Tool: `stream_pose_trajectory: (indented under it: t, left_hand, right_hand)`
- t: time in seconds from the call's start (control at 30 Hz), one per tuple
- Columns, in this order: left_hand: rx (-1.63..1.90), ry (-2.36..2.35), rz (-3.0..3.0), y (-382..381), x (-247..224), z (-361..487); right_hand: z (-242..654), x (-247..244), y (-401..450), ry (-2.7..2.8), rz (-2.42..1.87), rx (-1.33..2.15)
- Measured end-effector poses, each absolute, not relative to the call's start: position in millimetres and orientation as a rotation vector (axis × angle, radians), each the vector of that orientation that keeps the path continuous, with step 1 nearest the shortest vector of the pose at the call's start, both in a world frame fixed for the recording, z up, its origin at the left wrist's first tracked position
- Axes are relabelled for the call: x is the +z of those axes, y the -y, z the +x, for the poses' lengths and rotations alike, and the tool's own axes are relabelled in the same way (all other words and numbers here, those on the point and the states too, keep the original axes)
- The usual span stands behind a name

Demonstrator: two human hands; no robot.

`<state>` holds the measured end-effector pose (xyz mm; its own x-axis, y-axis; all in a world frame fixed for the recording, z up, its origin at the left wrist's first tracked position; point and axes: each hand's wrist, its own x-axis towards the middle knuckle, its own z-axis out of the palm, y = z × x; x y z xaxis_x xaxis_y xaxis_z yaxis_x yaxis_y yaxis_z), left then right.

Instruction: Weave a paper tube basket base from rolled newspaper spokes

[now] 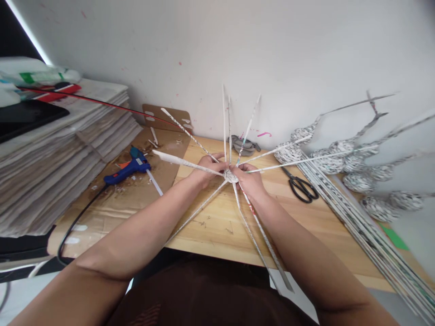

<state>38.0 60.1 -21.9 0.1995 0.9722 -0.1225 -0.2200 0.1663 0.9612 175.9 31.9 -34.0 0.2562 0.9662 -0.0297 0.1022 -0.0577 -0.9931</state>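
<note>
A small round woven centre (231, 175) of rolled newspaper sits between my hands, above the wooden table. Long paper sticks radiate from it on all sides, some rising toward the wall, others reaching down past the table's front edge. My left hand (210, 170) grips the left side of the centre, its fingers partly hidden behind the sticks. On the right side, my right hand (249, 177) pinches the centre and the stick bases with thumb and fingers.
A blue glue gun (131, 167) lies on cardboard (98, 199) at left, beside stacked newspapers (61, 154). Black scissors (302, 188), a bundle of paper sticks (360, 231) and several woven paper gourd shapes (328, 161) lie at right. A grey object (245, 146) sits near the wall.
</note>
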Motion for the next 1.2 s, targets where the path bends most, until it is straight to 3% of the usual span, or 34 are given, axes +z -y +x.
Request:
stream_pose_trajectory:
  t: [0.6, 0.87, 1.2]
  left_hand:
    - [0.998, -0.931, 1.075, -59, -21, 34]
    - [1.149, -1.142, 1.21, -54, -19, 42]
    - [1.093, -1.203, 1.443, -58, -26, 39]
  right_hand:
    - [179, -34, -33, 1.069, -1.411, 0.996]
    - [179, -30, -31, 1.04, -1.405, 1.062]
    - [179, -25, -29, 0.926, -1.3, 1.209]
